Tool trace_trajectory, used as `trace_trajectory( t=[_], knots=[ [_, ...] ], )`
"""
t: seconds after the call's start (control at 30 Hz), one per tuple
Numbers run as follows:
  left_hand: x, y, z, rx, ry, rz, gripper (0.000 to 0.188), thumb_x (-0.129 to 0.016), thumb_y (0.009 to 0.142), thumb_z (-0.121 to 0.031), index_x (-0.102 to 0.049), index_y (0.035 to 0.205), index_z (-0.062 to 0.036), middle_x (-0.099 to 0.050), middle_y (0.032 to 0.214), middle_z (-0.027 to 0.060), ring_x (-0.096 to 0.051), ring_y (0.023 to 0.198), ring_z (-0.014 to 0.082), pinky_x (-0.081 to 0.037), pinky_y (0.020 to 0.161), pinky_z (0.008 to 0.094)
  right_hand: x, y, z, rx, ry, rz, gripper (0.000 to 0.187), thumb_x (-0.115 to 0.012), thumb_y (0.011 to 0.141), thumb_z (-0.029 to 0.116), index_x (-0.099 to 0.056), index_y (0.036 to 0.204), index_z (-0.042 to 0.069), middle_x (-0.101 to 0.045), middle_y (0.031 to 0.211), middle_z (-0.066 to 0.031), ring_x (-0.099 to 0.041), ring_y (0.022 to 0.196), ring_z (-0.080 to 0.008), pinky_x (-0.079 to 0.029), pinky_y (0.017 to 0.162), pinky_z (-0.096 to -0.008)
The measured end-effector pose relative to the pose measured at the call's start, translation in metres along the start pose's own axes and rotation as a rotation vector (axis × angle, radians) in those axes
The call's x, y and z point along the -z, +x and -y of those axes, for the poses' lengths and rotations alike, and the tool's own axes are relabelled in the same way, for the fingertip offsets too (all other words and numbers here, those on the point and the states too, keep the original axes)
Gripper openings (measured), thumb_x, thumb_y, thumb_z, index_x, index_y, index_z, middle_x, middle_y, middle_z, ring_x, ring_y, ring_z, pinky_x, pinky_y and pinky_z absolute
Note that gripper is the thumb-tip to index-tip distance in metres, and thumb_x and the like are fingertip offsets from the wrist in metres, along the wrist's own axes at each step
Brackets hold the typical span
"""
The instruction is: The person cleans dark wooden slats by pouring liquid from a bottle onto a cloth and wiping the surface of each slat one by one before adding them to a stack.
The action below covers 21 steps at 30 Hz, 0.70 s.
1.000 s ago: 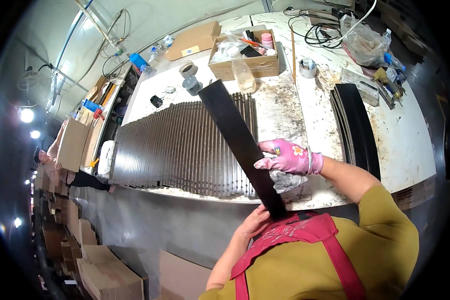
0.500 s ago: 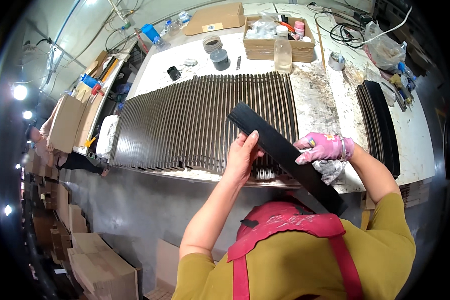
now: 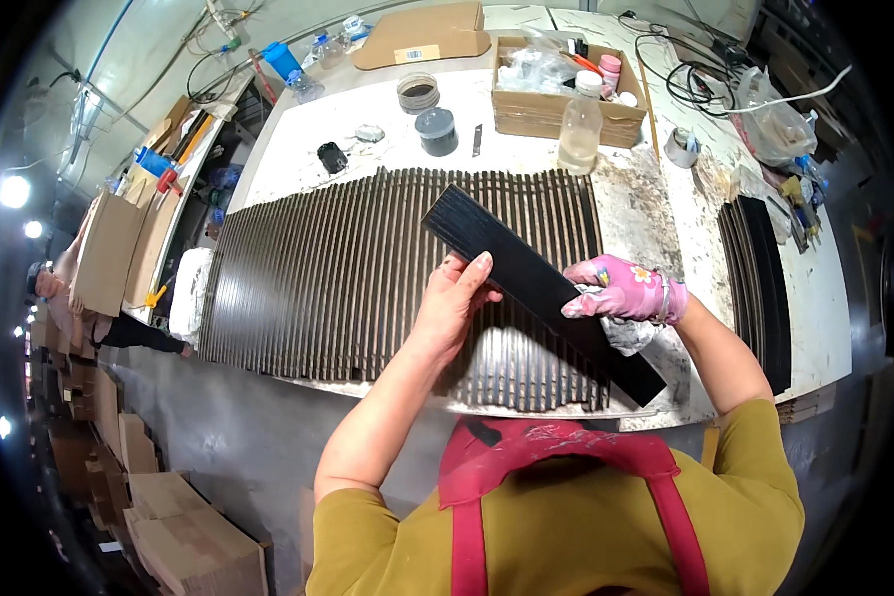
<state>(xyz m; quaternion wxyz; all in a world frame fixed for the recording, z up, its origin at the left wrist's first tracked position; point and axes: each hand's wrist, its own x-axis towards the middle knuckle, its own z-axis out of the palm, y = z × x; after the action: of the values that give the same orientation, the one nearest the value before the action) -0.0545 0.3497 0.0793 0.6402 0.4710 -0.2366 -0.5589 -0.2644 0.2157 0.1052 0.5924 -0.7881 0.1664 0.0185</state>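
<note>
Left hand [image 3: 455, 303], bare, clamped on the black board [image 3: 536, 283], thumb on the upper face, fingers curled under the edge. Right hand [image 3: 621, 289], pink flowered glove, closed on a white rag [image 3: 628, 338] at the board's right long edge. Board is held up diagonally above the right part of the slat row [image 3: 348, 278], far end leftward, near end poking out past the row's right edge.

The row: many narrow dark slats, side by side on the white table [image 3: 288, 164]. Right of the row: stack of black boards [image 3: 770, 288], well apart. Just beyond the row's far edge: clear bottle [image 3: 579, 139], upright; open cardboard box [image 3: 566, 117] behind it with plastic and small containers; grey jar [image 3: 436, 132], second round jar [image 3: 418, 92], small black piece [image 3: 332, 157]. Beyond the row, far right: metal can [image 3: 681, 147], plastic bag [image 3: 773, 119]. Left of the row: white bundle [image 3: 190, 293] close by; farther left, a co-worker [image 3: 89, 323] with a cardboard sheet [image 3: 114, 253].
</note>
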Motion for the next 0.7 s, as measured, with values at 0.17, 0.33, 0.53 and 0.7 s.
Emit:
trace_trajectory(
  t=[0.17,0.33,0.53,0.7],
  knots=[
    [0.054,0.029,-0.025,0.043,0.028,0.064,0.02,-0.057,0.092,-0.022,-0.056,0.103,-0.0055,-0.062,0.091,0.0014,-0.058,0.076,0.0077,-0.049,0.065,0.0205,-0.007,0.054,0.014,-0.049,-0.013,-0.026,0.049,-0.067,0.082,0.035,-0.058,0.109,-0.004,-0.065,0.09,-0.0117,-0.057,0.084,-0.0139,-0.045,0.079,-0.0295],
    [0.137,0.078,-0.097,0.128,0.912,0.236,0.022,-0.059,0.088,-0.018,-0.062,0.106,-0.005,-0.065,0.099,0.0073,-0.061,0.083,0.0157,-0.051,0.079,0.0306,-0.013,0.12,0.011,-0.158,-0.004,-0.046,0.061,-0.068,0.081,0.039,-0.053,0.114,-0.011,-0.065,0.099,-0.0167,-0.059,0.094,-0.0182,-0.044,0.085,-0.0301],
    [0.263,0.196,-0.158,-0.321,1.157,-0.24,0.025,-0.056,0.088,-0.019,-0.066,0.1,0.0004,-0.069,0.088,0.0104,-0.063,0.078,0.0187,-0.048,0.074,0.0308,-0.028,0.179,-0.024,-0.162,0.111,-0.168,0.045,-0.069,0.082,0.039,-0.06,0.091,-0.004,-0.056,0.078,-0.0021,-0.048,0.078,-0.0091,-0.042,0.074,-0.0284],
    [0.274,0.285,-0.14,-0.637,1.574,-0.168,0.018,-0.056,0.084,-0.015,-0.065,0.09,-0.0002,-0.064,0.085,0.019,-0.062,0.077,0.0338,-0.048,0.073,0.0377,-0.029,0.183,-0.044,-0.281,0.111,-0.157,0.048,-0.07,0.079,0.043,-0.059,0.088,-0.003,-0.052,0.077,-0.0021,-0.046,0.077,-0.0102,-0.042,0.073,-0.0288]
  ],
)
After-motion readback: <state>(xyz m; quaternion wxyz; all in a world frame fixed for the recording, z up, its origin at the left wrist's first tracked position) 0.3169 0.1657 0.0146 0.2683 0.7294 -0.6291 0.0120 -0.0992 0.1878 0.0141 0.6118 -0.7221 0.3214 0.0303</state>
